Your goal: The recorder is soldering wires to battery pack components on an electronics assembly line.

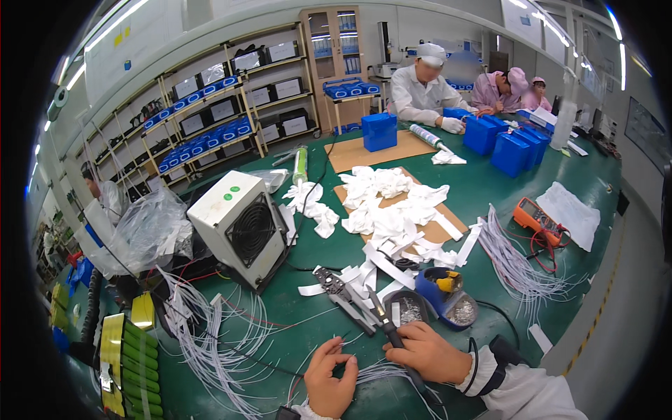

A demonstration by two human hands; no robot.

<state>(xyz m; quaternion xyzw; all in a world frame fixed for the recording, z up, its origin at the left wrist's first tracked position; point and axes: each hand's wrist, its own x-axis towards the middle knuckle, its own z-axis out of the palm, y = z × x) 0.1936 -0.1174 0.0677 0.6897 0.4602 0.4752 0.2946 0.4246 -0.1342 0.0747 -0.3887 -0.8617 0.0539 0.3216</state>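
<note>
My left hand point(332, 381) is low in the middle, thumb and fingertips pinched on a thin wire whose end shows at the fingertips. Beside it, my right hand point(432, 353) is wrapped round a long hand tool point(386, 323) with dark handles. Its narrow head points away from me; the exact kind is unclear. White wires point(381, 372) run between and beneath my hands. Just beyond lies a wire stripper point(341, 295) with grey handles. A black dish point(409, 309) and a blue round container point(458, 311), both with small metal pieces, stand past my right hand.
A fan unit point(245, 227) stands at left, near wire bundles point(210, 343) and green cells point(140, 364). White cloths point(381, 199) lie on cardboard point(444, 217). At right are more wires point(511, 259) and an orange multimeter point(537, 220). Blue packs point(511, 154) stand near co-workers across the table.
</note>
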